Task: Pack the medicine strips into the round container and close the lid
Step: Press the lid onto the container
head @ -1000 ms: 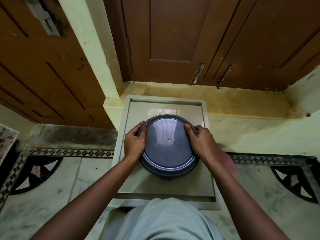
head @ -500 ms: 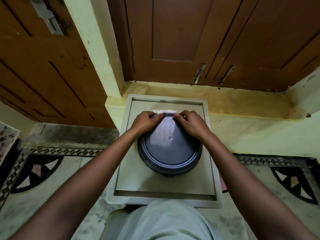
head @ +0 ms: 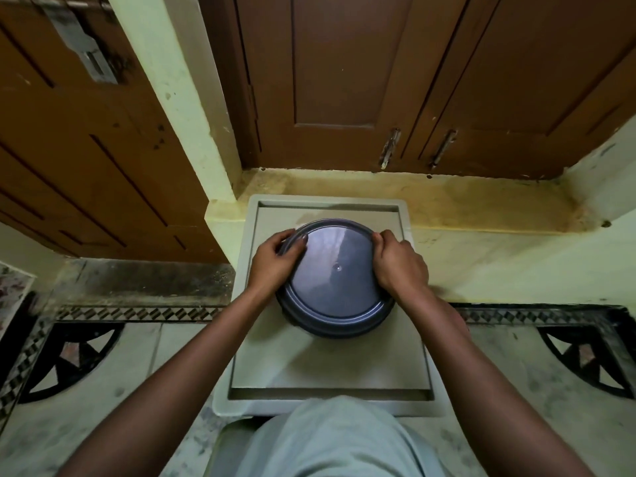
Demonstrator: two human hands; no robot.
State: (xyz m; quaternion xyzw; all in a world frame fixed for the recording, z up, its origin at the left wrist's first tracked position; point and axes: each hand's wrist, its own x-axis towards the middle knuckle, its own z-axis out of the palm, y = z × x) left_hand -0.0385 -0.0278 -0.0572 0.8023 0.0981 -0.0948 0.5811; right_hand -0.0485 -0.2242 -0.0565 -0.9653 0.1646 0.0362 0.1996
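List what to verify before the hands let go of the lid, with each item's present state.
1. Lid sits on the round container: ok.
2. Left hand on the lid's left rim: ok.
3. Right hand on the right rim: ok.
4. Rim seated all round: cannot tell; the hands cover both sides.
5. Medicine strips inside: cannot tell; the lid is opaque.
6. Container stands within the tray-like top, away from its edges: ok.

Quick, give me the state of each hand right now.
Left hand: fingers curled over the left rim of the lid, gripping it.
Right hand: fingers curled over the right rim, gripping it.
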